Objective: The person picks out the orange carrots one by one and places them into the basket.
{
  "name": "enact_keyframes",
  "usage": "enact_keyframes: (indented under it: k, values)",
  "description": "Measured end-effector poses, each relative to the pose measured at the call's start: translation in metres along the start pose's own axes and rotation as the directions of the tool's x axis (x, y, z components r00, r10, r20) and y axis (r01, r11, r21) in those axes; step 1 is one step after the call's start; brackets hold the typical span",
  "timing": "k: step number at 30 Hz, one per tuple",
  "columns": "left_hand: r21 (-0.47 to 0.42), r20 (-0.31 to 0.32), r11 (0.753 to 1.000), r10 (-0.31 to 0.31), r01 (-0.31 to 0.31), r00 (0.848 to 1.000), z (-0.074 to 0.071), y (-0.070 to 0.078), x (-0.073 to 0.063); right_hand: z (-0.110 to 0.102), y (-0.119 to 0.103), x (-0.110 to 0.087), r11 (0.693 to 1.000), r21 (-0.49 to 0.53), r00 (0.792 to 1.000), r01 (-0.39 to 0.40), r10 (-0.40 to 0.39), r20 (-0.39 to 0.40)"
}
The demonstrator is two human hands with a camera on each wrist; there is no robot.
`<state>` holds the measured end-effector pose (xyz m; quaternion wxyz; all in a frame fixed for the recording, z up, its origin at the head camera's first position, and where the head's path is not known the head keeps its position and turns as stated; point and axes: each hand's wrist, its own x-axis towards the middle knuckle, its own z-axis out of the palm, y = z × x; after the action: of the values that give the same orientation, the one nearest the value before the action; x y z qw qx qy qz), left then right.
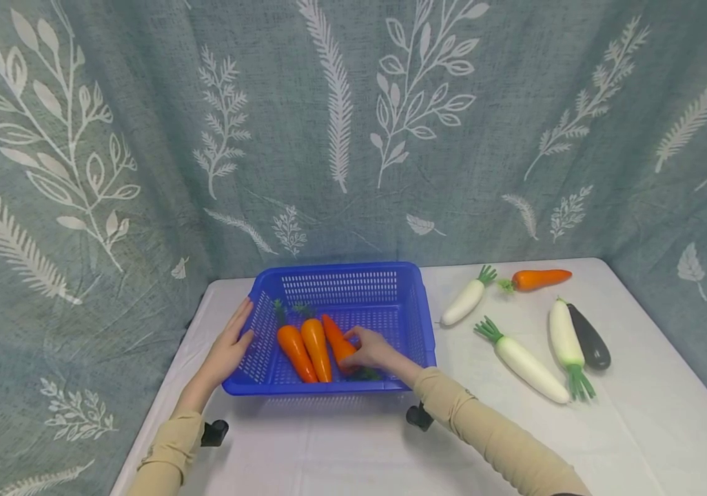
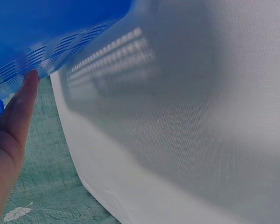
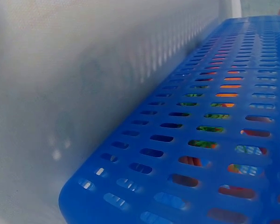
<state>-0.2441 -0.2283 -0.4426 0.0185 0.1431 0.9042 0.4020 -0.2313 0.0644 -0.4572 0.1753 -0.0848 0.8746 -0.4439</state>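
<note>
A blue plastic basket [image 1: 329, 387] with slotted walls stands on the white table. Three orange carrots lie inside it: a left one [image 1: 296, 353], a middle one [image 1: 316, 348] and a right one [image 1: 336, 337]. My right hand [image 1: 371, 346] reaches over the front rim and grips the right carrot near its leafy end. Along the basket's left side, my left hand [image 1: 229, 348] rests with straight fingers. In the left wrist view a finger [image 2: 25, 105] touches the slotted outer wall. The basket's wall [image 3: 177, 140] hides most of my right hand in the right wrist view.
Right of the basket lie a short white radish [image 1: 464, 302], another carrot [image 1: 539, 279], a long white radish [image 1: 530, 368], and a third radish [image 1: 564, 334] beside a dark eggplant [image 1: 589, 337]. A patterned green curtain [image 1: 353, 138] hangs behind the table [image 1: 329, 448].
</note>
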Motion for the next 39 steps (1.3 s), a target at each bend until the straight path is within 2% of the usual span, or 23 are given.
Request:
enact_keyframes:
  k: [14,22,33,35,39]
  values:
    - [-0.002,0.006,1.0,-0.003,0.003,1.0,0.0004,-0.0025,0.0025,-0.0026,-0.0008,0.0003,0.999,0.03,0.999,-0.016,0.017,-0.028]
    - [-0.009,0.001,1.0,0.016,-0.016,1.0,0.0006,-0.003,0.0017,-0.0033,-0.0032,0.0001,0.999,0.042,0.998,-0.02,0.022,-0.063]
    - [-0.003,0.004,1.0,0.002,-0.002,1.0,0.0018,-0.003,0.0013,-0.0052,-0.0023,-0.0021,0.997,0.079,0.994,-0.004,0.013,-0.112]
    - [-0.003,0.005,1.0,-0.004,0.004,1.0,0.0016,-0.0028,0.0015,-0.0053,0.0022,-0.0006,0.996,0.079,0.991,0.033,-0.023,-0.132]
    - [0.001,0.004,1.0,-0.005,0.005,1.0,0.0015,-0.0032,0.0017,-0.0078,0.0024,-0.0029,0.995,0.083,0.988,0.047,-0.034,-0.149]
